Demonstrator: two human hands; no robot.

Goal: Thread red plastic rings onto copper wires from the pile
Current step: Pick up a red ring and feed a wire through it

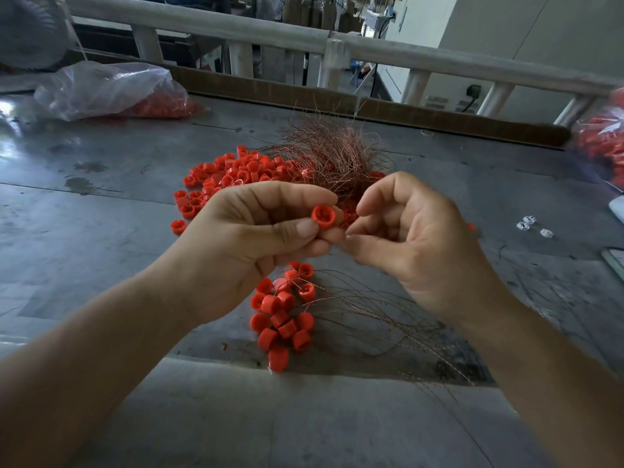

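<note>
Pinching 1 red ring point(323, 217) between thumb and fingers, the left hand point(256, 238) holds it above the bench point(101, 204). Just beside it at 3 o'clock, the right hand point(415, 244) has its curled fingertips pressed together; whether they hold a wire I cannot tell. At 12 o'clock lie loose rings point(229, 173) and a wire tuft point(334, 157), at 6 o'clock threaded rings point(283, 315).

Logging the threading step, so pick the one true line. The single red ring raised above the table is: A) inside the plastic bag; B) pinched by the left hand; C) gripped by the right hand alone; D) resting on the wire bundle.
B: the left hand pinches the red ring between thumb and fingertips, with the right hand close beside it.
</note>
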